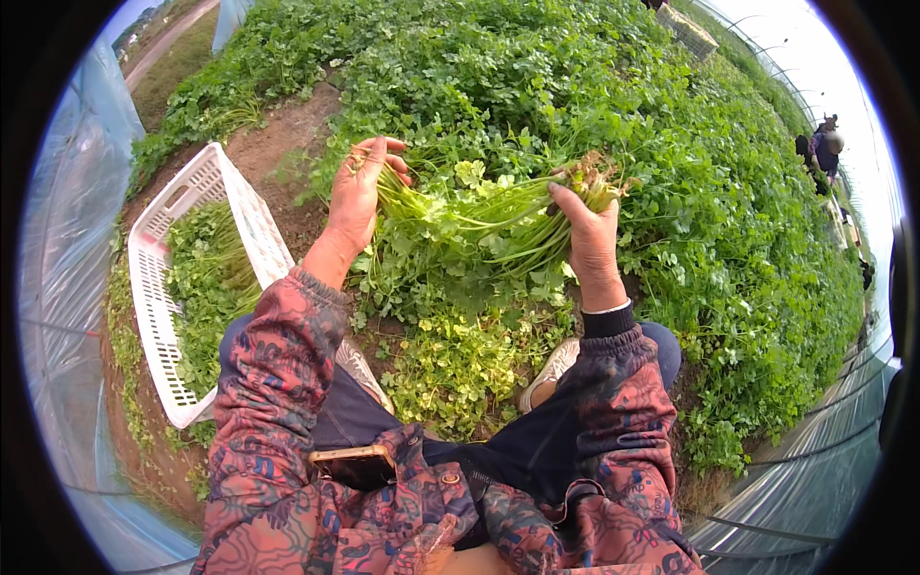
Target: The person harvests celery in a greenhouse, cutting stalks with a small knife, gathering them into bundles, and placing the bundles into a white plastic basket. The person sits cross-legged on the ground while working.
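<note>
My right hand (pixel 593 233) grips a thick bunch of leafy celery (pixel 535 223) near its root end. Tangled brown roots (pixel 593 176) stick up past the thumb, and the pale green stems run left and down. A few thinner celery stalks (pixel 395 190) are held in my left hand (pixel 363 187), close to their roots. The leaves of both bunches meet and overlap between my hands, so where one ends is hard to tell. Below them, low yellow-green leaves (pixel 460 359) cover the soil between my shoes.
On my left a white plastic crate (pixel 154 287) holds cut celery (pixel 208 287). Dense growing celery (pixel 719 215) spreads ahead and to the right. Plastic sheeting (pixel 79 251) borders the left side. A phone (pixel 352 467) sits in my jacket pocket. Another person (pixel 826 147) is far right.
</note>
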`<state>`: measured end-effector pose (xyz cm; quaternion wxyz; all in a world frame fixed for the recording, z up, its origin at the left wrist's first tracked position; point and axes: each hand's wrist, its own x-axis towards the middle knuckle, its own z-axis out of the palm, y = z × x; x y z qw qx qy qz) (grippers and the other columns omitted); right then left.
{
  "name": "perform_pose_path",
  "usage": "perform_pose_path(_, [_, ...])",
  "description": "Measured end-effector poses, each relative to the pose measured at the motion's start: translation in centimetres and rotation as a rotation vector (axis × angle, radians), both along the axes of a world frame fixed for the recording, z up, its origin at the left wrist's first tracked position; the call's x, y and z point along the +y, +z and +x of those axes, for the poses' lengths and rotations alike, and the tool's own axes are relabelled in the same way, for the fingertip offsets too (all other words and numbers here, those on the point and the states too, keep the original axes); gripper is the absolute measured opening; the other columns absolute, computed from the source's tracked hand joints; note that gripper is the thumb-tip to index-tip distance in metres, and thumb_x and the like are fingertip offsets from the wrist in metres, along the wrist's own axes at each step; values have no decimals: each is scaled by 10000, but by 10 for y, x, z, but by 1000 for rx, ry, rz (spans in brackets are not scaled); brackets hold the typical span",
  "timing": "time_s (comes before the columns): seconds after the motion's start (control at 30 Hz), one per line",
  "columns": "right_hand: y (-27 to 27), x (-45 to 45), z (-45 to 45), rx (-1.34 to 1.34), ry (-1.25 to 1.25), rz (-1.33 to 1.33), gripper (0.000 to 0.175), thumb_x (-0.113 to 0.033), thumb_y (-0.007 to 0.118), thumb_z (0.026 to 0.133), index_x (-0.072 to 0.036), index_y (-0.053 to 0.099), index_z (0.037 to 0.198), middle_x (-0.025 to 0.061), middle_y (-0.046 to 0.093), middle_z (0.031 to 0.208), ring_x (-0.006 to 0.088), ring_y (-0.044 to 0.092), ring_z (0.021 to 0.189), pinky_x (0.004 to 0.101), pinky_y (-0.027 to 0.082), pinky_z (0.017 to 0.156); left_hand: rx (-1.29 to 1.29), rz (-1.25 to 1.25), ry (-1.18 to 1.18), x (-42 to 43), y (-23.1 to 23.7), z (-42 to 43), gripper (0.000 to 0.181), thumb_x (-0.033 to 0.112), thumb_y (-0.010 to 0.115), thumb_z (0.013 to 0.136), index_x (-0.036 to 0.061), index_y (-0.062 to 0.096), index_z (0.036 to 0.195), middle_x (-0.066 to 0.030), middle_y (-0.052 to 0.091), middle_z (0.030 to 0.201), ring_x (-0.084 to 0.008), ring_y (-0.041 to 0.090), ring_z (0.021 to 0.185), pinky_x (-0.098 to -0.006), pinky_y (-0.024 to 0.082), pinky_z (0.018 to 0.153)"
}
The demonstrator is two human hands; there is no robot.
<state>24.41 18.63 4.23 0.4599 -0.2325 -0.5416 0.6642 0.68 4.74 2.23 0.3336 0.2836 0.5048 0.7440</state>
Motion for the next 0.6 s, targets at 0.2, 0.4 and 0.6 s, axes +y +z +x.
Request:
perform_pose_path(0.2, [-23, -35, -23, -172, 350, 25, 211, -58, 724, 839, -6, 674, 1037, 27, 705, 961, 73, 641, 829, 253, 524, 735, 642, -75, -405, 8, -5, 48, 764, 329, 892, 686, 57, 557, 1317, 39, 597, 1059, -36, 531, 885, -215, 455, 787])
perform_pose_path(0.4, [-25, -12, -18, 5, 476, -298, 218, -85, 669, 840, -18, 608, 1038, 43, 656, 855, 141, 634, 701, 269, 534, 658, 163, -146, -330, -2, -9, 36, 157, 135, 714, 866, 46, 678, 990, 31, 665, 868, -68, 603, 811, -224, 473, 775])
perform_pose_path(0.6, [-12, 15, -1, 35, 279, -273, 298, -76, 571, 795, 14, 589, 1078, 80, 657, 885, 165, 637, 758, 312, 545, 711, -14, -27, -277, -10, 13, 5, 61, 110, 665, 887, 70, 628, 859, -3, 663, 844, -92, 600, 700, -242, 500, 694])
